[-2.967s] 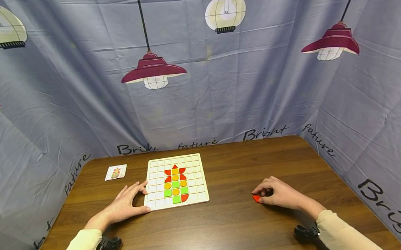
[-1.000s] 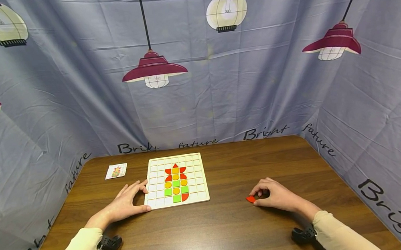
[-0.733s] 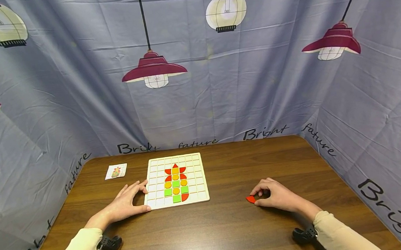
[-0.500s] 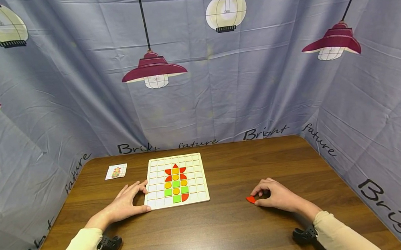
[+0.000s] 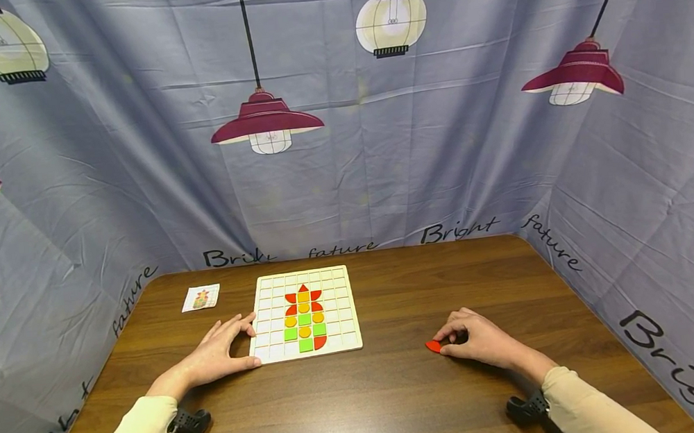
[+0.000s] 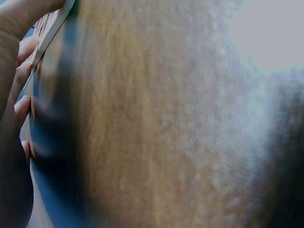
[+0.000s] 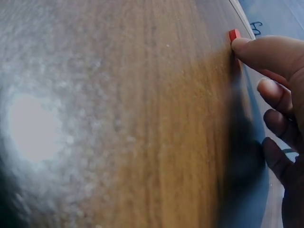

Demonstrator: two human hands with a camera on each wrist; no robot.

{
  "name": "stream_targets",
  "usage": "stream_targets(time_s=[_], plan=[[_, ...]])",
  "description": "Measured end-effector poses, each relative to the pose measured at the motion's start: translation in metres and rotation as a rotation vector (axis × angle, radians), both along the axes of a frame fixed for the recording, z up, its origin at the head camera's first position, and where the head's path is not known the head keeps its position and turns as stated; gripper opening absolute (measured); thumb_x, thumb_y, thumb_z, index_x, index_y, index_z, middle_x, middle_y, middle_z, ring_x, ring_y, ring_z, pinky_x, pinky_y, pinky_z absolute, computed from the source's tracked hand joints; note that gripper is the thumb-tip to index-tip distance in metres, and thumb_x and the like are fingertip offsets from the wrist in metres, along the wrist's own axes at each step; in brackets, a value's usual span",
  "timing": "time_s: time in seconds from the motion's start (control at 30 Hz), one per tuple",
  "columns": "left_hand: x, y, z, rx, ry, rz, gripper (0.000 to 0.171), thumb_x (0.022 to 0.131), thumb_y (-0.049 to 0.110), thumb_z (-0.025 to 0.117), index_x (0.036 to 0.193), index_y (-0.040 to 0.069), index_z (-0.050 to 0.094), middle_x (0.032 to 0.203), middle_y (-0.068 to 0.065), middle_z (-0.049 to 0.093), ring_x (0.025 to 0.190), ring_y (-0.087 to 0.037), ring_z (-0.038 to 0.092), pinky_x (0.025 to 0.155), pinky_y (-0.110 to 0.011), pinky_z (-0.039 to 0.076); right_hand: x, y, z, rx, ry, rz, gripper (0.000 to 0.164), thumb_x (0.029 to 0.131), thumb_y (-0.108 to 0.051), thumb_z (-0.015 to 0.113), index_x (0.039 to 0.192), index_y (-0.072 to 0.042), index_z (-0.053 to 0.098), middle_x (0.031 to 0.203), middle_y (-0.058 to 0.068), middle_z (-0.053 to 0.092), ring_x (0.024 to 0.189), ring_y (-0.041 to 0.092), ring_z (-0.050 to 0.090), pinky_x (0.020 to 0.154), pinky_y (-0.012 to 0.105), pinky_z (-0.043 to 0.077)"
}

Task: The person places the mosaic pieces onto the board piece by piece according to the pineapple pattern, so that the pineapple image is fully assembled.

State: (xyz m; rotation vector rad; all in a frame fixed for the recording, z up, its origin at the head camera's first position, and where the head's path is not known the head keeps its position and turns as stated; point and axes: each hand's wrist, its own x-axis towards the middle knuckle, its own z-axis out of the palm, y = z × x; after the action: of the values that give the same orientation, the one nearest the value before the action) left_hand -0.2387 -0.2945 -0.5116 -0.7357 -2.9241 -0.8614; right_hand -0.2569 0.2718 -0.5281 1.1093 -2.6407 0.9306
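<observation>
Right of the board, my right hand point(image 5: 476, 338) pinches a small red tile point(image 5: 433, 347) with one curved side between thumb and fingers, close over the table. In the right wrist view the red tile point(image 7: 233, 35) juts past the thumb tip. My left hand point(image 5: 214, 355) rests at the left side of a white gridded board point(image 5: 342, 321), thumb at the near corner and a fingertip on the left edge. Red, yellow and green tiles point(image 5: 304, 319) form a pineapple-like figure there. On its bottom row, a green square point(image 5: 306, 345) has a red quarter-round point(image 5: 320, 342) to its right.
A small card point(image 5: 201, 298) printed with a similar coloured figure lies beyond my left hand. The brown wooden table point(image 5: 403, 406) reaches back to a blue-grey curtain point(image 5: 343, 175) with printed lamps, which also stands at both sides.
Since three seconds ago my right hand has shifted slightly left with the red tile, which now shows more of its face. My left hand and the board stay put.
</observation>
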Motion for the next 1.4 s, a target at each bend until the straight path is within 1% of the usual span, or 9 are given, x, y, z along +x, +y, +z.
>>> stream_targets(time_s=[0.13, 0.27, 0.4, 0.53, 0.67, 0.87, 1.07, 1.27, 1.4], plan=[[0.000, 0.000, 0.000, -0.003, 0.004, 0.000, 0.049, 0.083, 0.052, 0.081, 0.110, 0.021, 0.055, 0.158, -0.015, 0.043, 0.147, -0.048, 0.031, 0.117, -0.070, 0.010, 0.000, -0.003, 0.001, 0.037, 0.077, 0.000, 0.018, 0.082, -0.024, 0.088, 0.095, -0.029, 0.076, 0.078, -0.015, 0.055, 0.079, 0.001, 0.045, 0.066, 0.019, 0.041], [0.000, 0.000, 0.000, 0.008, 0.012, -0.004, 0.049, 0.083, 0.051, 0.082, 0.110, 0.020, 0.055, 0.158, -0.015, 0.043, 0.146, -0.048, 0.031, 0.117, -0.070, 0.009, -0.001, -0.006, 0.000, 0.059, 0.119, -0.009, 0.020, 0.081, -0.022, 0.088, 0.093, -0.030, 0.074, 0.078, -0.016, 0.053, 0.080, 0.001, 0.044, 0.066, 0.018, 0.039], [0.001, -0.001, -0.001, 0.025, 0.031, -0.011, 0.048, 0.082, 0.048, 0.083, 0.109, 0.019, 0.056, 0.157, -0.017, 0.044, 0.145, -0.051, 0.032, 0.115, -0.071, 0.011, -0.002, -0.013, 0.000, 0.066, 0.123, -0.017, 0.021, 0.081, -0.023, 0.088, 0.092, -0.031, 0.073, 0.078, -0.016, 0.053, 0.081, 0.001, 0.044, 0.066, 0.019, 0.039], [0.001, 0.000, -0.001, 0.022, 0.021, -0.009, 0.049, 0.082, 0.050, 0.083, 0.109, 0.019, 0.056, 0.157, -0.017, 0.044, 0.145, -0.050, 0.032, 0.115, -0.071, 0.012, -0.005, -0.029, 0.004, 0.068, 0.107, -0.013, 0.019, 0.082, -0.026, 0.087, 0.093, -0.033, 0.073, 0.080, -0.017, 0.053, 0.081, 0.001, 0.044, 0.066, 0.020, 0.040], [0.001, 0.000, 0.001, 0.007, -0.002, 0.000, 0.050, 0.082, 0.052, 0.082, 0.110, 0.020, 0.055, 0.158, -0.016, 0.043, 0.146, -0.048, 0.031, 0.117, -0.070, 0.010, -0.012, -0.054, 0.013, 0.060, 0.100, -0.006, 0.018, 0.082, -0.028, 0.086, 0.094, -0.033, 0.073, 0.081, -0.018, 0.054, 0.082, 0.002, 0.045, 0.068, 0.021, 0.041], [0.000, 0.000, 0.000, -0.014, -0.005, 0.005, 0.049, 0.083, 0.052, 0.081, 0.110, 0.021, 0.054, 0.159, -0.015, 0.042, 0.146, -0.047, 0.031, 0.117, -0.070, 0.010, -0.025, -0.106, 0.026, 0.058, 0.092, 0.017, 0.016, 0.082, -0.030, 0.084, 0.095, -0.030, 0.075, 0.081, -0.017, 0.054, 0.081, 0.004, 0.045, 0.070, 0.024, 0.040], [0.000, 0.001, 0.000, -0.011, -0.014, 0.005, 0.050, 0.083, 0.052, 0.081, 0.111, 0.021, 0.055, 0.158, -0.016, 0.043, 0.146, -0.047, 0.031, 0.117, -0.069, 0.010, -0.035, -0.157, 0.031, 0.097, 0.114, 0.036, 0.014, 0.083, -0.031, 0.081, 0.094, -0.026, 0.076, 0.079, -0.013, 0.055, 0.081, 0.006, 0.044, 0.073, 0.026, 0.039], [0.001, 0.002, 0.002, -0.013, -0.010, 0.002, 0.050, 0.083, 0.052, 0.081, 0.110, 0.020, 0.055, 0.158, -0.017, 0.043, 0.146, -0.048, 0.031, 0.117, -0.070, 0.010, -0.034, -0.200, 0.032, 0.124, 0.145, 0.055, 0.015, 0.082, -0.032, 0.080, 0.094, -0.025, 0.078, 0.082, -0.017, 0.058, 0.083, 0.006, 0.046, 0.078, 0.026, 0.040], [0.000, 0.002, 0.002, -0.016, -0.004, 0.000, 0.049, 0.083, 0.051, 0.082, 0.110, 0.021, 0.055, 0.158, -0.016, 0.043, 0.146, -0.048, 0.031, 0.117, -0.070, 0.010, -0.030, -0.222, 0.031, 0.127, 0.177, 0.067, 0.013, 0.083, -0.034, 0.081, 0.092, -0.024, 0.078, 0.080, -0.016, 0.058, 0.082, 0.006, 0.047, 0.077, 0.024, 0.041]])
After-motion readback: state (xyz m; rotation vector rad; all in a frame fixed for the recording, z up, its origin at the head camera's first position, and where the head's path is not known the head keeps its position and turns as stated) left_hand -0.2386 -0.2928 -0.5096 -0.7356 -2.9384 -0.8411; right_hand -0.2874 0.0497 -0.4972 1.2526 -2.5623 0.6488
